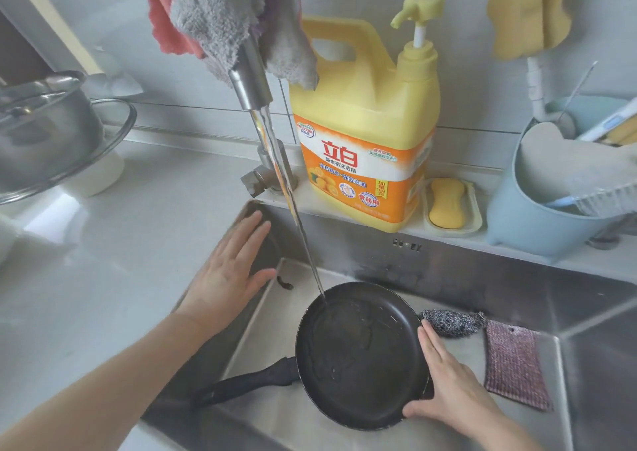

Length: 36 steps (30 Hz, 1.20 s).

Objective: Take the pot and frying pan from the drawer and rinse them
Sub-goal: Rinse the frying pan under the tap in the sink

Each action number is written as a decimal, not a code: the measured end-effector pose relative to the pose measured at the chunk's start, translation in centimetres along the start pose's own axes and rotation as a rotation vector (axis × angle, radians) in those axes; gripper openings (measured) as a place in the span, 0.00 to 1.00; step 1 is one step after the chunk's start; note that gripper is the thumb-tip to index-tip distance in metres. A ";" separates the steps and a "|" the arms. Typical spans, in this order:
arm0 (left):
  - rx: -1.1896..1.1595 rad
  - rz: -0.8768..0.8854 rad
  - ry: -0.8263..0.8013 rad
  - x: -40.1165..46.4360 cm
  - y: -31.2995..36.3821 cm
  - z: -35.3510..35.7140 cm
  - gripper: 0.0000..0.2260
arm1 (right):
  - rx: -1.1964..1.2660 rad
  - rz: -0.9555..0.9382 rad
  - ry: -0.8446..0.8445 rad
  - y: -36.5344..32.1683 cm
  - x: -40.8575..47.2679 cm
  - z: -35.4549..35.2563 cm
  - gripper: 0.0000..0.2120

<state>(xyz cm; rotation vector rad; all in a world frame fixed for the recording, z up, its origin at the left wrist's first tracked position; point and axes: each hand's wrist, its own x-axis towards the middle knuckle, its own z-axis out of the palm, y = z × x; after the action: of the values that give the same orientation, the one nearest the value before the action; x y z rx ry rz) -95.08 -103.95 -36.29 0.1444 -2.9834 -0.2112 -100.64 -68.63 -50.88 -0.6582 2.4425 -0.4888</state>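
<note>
A black frying pan [358,354] lies in the steel sink [482,278], its handle pointing left toward me. Water runs from the tap [251,82] onto the pan's far left inner edge. My right hand [448,381] holds the pan's right rim, fingers straight along the edge and thumb under the near rim. My left hand [227,271] hovers flat and spread over the sink's left edge, holding nothing. A steel pot [44,133] with a glass lid sits on the counter at the far left.
A big yellow detergent bottle [365,133] stands behind the sink, beside a yellow soap in a dish [448,206] and a blue utensil holder [537,206]. A steel scourer [451,323] and a purple scrub pad [513,364] lie at the sink's right. Cloths [224,13] hang over the tap.
</note>
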 end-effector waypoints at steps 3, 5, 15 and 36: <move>0.035 0.025 -0.261 -3.9 1.3 4.1 0.33 | 0.077 -0.024 0.026 0.5 0.0 0.5 0.66; 0.072 0.032 -0.407 -5.5 2.1 6.8 0.35 | 0.132 -0.041 0.051 1.0 0.1 1.0 0.67; 0.104 -0.129 -0.673 -6.8 2.4 12.1 0.41 | 0.319 0.042 0.090 1.9 0.3 2.4 0.66; 0.028 -0.223 -0.668 -6.6 3.3 16.3 0.44 | 0.305 0.033 0.176 1.4 1.8 2.9 0.51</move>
<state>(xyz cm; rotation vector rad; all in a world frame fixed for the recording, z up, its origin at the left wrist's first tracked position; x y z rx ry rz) -91.35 -97.81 -52.68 0.5019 -3.6309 -0.2898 -100.71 -69.08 -54.57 -0.4624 2.4611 -0.9169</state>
